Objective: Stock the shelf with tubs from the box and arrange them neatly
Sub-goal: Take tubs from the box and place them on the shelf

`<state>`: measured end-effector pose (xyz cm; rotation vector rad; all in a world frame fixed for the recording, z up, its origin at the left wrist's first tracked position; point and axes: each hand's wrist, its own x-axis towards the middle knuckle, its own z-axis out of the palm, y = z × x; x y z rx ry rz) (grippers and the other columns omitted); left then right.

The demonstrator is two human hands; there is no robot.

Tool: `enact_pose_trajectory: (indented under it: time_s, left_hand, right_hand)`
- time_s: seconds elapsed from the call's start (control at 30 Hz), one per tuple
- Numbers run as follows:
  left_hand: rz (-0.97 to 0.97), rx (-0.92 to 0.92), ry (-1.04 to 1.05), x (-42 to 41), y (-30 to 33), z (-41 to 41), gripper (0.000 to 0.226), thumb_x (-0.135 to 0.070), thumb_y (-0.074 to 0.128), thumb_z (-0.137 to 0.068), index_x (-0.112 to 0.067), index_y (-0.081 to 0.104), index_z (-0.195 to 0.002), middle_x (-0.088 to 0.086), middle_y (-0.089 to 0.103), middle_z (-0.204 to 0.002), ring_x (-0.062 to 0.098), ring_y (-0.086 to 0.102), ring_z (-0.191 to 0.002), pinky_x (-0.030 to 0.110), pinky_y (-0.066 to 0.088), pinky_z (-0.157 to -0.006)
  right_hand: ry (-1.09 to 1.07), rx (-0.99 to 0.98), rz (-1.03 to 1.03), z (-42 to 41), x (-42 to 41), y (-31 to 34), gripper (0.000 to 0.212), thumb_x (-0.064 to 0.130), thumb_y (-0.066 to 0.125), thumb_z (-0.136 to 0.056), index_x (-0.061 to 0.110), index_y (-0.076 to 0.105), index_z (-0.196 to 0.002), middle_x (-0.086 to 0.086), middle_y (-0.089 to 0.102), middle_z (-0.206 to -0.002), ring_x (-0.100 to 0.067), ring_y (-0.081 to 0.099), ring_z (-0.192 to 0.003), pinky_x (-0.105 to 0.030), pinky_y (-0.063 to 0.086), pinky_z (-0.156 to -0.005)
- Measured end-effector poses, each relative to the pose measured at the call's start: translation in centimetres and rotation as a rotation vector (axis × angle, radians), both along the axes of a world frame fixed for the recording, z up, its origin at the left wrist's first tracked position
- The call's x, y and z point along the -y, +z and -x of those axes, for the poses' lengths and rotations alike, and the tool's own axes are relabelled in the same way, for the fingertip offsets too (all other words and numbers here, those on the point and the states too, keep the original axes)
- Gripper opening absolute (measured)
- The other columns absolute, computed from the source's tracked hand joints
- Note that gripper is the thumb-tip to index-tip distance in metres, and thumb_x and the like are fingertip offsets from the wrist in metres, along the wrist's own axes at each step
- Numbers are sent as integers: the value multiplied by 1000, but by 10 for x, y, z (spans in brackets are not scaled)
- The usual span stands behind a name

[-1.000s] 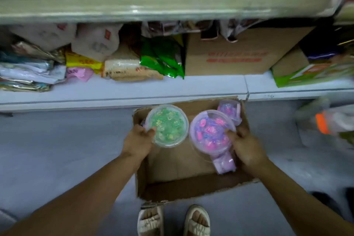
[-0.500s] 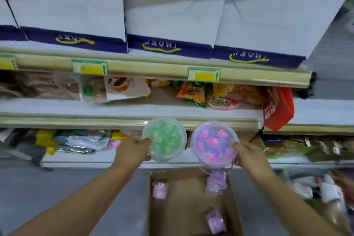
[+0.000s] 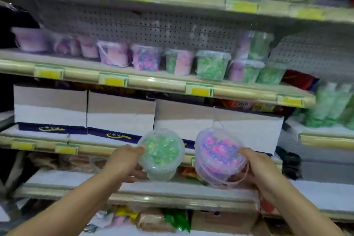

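The left hand (image 3: 124, 163) grasps a clear green tub (image 3: 161, 154) by its side, thumb on the lid rim and fingers under the wall; its grip is closed on the tub. The right hand (image 3: 256, 168) grasps a clear purple tub (image 3: 218, 156) of pink and blue pieces in the same way, with the tub's thin pink handle (image 3: 239, 179) hanging loose over the fingers. Both tubs are held in the air side by side, close but not touching, lids tilted toward the camera, in front of a row of white boxes (image 3: 118, 109) with dark blue bands. Each band carries a yellow scribbled mark, too blurred to read. Above the boxes, a shelf (image 3: 153, 82) holds a line of stocked tubs (image 3: 212, 64), pink and purple toward the left and green toward the right, two of them stacked at the right end. Yellow price tags (image 3: 199, 91) in green frames sit along the shelf rails, but their print is unreadable. A red packet with white writing shows behind the boxes, illegible.
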<state>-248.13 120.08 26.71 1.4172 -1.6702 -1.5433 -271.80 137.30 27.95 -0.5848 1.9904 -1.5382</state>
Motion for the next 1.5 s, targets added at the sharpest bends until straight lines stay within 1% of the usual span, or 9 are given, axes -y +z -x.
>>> enact_pose_trajectory:
  time_s: [0.17, 0.27, 0.63, 0.83, 1.07, 1.17, 1.37, 1.43, 1.5]
  left_hand:
    - [42, -32, 54, -1, 58, -12, 31, -33, 44, -98, -5, 50, -110, 19, 68, -85, 31, 71, -73, 26, 45, -47]
    - [66, -69, 102, -2, 79, -18, 33, -35, 44, -98, -7, 49, -114, 18, 69, -85, 29, 72, -72, 36, 52, -64]
    - [129, -83, 147, 11, 121, -27, 38, -35, 41, -98, -5, 49, -120, 17, 67, -80, 22, 70, -61, 25, 47, -54]
    - [225, -76, 47, 58, 167, 0, 38, -38, 38, -98, -4, 53, -106, 17, 67, -77, 18, 67, -52, 24, 46, -57]
    - [325, -31, -186, 116, 230, 59, 42, -35, 36, -98, 0, 48, -118, 20, 63, -77, 21, 66, -52, 22, 46, -50]
    - [306, -52, -228, 134, 245, 83, 38, -34, 35, -98, -3, 47, -115, 18, 60, -79, 23, 65, -58, 23, 48, -50]
    - [256, -175, -168, 152, 244, 116, 24, -26, 33, -100, -7, 46, -109, 18, 57, -77, 18, 58, -32, 19, 44, -35]
    - [209, -244, -126, 157, 240, 124, 30, -27, 37, -100, -5, 47, -118, 20, 60, -83, 19, 59, -32, 18, 44, -33]
    - [153, -331, -98, 159, 239, 131, 38, -30, 41, -99, -4, 46, -125, 23, 61, -106, 19, 60, -34, 17, 44, -32]
  right_hand:
    - [57, -34, 88, 2, 11, 60, 24, 23, 53, -92, 3, 67, -87, -13, 70, -77, -27, 64, -68, -38, 55, -68]
    - [104, -51, 132, 0, 15, 84, 23, 20, 52, -94, 4, 66, -86, -12, 69, -76, -27, 63, -68, -39, 55, -70]
    - [204, -52, 199, -5, 53, 126, 21, 22, 52, -93, 6, 66, -91, -13, 66, -80, -29, 60, -71, -40, 53, -75]
    - [151, -84, 215, -3, 68, 138, 24, 22, 53, -93, 4, 68, -89, -19, 69, -84, -32, 62, -75, -44, 54, -79]
    - [25, -69, 229, -1, 83, 154, 23, 20, 54, -92, 2, 68, -87, -25, 69, -93, -38, 63, -84, -48, 54, -84]
    - [-31, -56, 246, -3, 89, 159, 22, 17, 54, -92, 3, 67, -83, -21, 71, -82, -36, 63, -80, -49, 53, -85]
    - [-99, -47, 262, -9, 97, 162, 22, 16, 54, -92, 0, 67, -84, -19, 70, -81, -32, 62, -74, -46, 54, -80]
    - [-100, -62, 258, -10, 99, 161, 23, 16, 54, -92, 1, 68, -82, -19, 71, -80, -32, 62, -73, -47, 54, -81]
    - [-102, -72, 255, -11, 101, 160, 23, 17, 54, -92, 1, 68, -82, -19, 71, -80, -31, 62, -72, -45, 55, -80]
